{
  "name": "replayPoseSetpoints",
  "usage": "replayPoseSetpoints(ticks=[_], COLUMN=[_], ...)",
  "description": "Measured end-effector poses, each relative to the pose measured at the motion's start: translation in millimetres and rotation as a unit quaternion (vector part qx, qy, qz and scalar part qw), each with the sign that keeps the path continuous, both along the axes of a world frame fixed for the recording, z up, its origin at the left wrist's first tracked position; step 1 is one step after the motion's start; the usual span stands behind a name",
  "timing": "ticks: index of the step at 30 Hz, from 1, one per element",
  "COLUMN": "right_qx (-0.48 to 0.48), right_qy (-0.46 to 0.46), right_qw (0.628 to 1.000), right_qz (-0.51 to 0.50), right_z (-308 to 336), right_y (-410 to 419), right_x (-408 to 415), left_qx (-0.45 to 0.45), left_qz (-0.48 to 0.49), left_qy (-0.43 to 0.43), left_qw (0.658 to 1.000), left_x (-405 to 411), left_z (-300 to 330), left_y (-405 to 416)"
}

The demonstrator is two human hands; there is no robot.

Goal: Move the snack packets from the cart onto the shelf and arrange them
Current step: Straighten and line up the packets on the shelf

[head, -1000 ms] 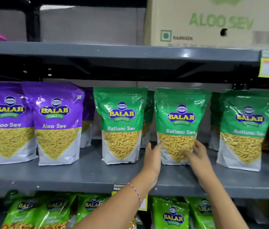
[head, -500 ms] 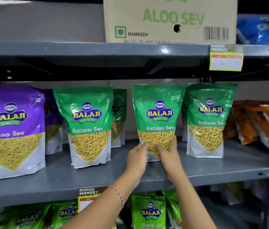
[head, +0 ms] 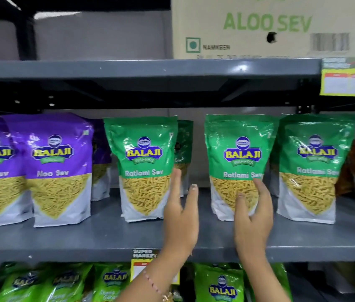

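Grey metal shelf under inspection, stocked with upright snack pouches facing front. I note the middle green Ratlami Sev packet standing on its base, well apart from the left green packet and just beside the right green packet. My right hand lies flat against its lower front, fingers spread and pressing, not pinching; I judge this steadies the pouch and squares its face to the aisle. My left hand is open, fingers loosely apart, reaching into the gap by the left packet's edge, holding nothing; whether it touches that pouch I cannot tell. Purple Aloo Sev packets occupy the left run, grouped by flavour. More green pouches sit on the lower shelf. No cart is in view, so I judge arranging is under way
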State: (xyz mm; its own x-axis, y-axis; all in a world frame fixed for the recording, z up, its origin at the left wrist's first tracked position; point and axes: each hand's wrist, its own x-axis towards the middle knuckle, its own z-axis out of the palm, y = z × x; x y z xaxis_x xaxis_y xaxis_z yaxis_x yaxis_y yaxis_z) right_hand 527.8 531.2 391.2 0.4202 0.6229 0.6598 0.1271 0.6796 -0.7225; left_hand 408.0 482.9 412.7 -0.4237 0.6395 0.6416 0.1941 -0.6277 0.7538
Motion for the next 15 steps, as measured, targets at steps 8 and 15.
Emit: replayPoseSetpoints(ticks=[8,15], right_qx=[-0.198,-0.220], right_qy=[-0.190,-0.180], right_qw=[0.895,0.886], right_qz=[0.351,0.366], right_z=[9,8], right_y=[7,9], right_x=[-100,-110], left_qx=[-0.123,-0.156], left_qz=[0.060,-0.019], left_qy=[-0.110,-0.037], left_qw=[0.985,0.987], left_x=[-137,-142], left_z=[-3,-13], left_y=[3,9])
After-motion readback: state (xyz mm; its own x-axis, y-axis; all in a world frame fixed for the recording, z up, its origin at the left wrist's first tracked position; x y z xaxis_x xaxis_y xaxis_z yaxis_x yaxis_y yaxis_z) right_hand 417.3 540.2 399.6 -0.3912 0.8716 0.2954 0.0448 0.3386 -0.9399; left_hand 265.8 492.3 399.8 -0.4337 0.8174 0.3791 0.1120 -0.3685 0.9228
